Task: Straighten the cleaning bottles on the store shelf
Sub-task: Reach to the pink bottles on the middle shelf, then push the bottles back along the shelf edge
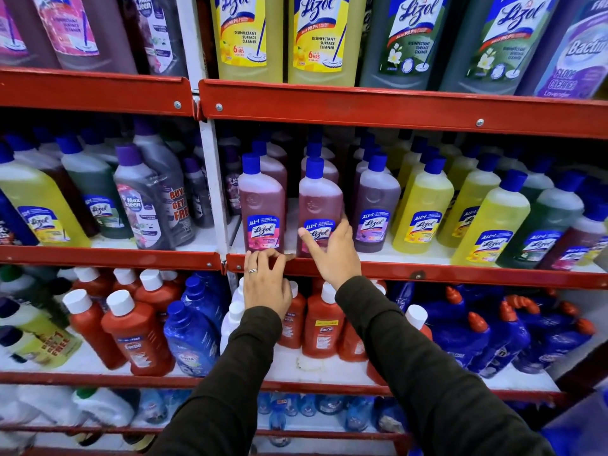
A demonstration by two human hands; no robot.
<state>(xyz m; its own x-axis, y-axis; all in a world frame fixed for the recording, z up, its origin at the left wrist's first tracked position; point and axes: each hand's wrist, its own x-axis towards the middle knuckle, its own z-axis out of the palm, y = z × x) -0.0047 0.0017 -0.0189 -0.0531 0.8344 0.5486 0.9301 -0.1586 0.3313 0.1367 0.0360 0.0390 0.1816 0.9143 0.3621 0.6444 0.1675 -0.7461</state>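
Two pink Lizol bottles with blue caps stand side by side at the front of the middle shelf. My right hand [332, 250] grips the lower part of the right pink bottle [319, 200], thumb on its label. The left pink bottle [261, 199] stands upright just above my left hand [265, 279], whose fingers curl on the red shelf lip [427, 273] at that bottle's base. A purple Lizol bottle [375, 205] stands to the right, then several yellow ones [424, 209].
The top shelf holds large yellow [316, 37] and green Lizol bottles [408, 41]. Red Bactin bottles [138, 337] and blue bottles [473, 337] fill the shelf below my arms. A white upright post [214, 189] divides the shelf bays.
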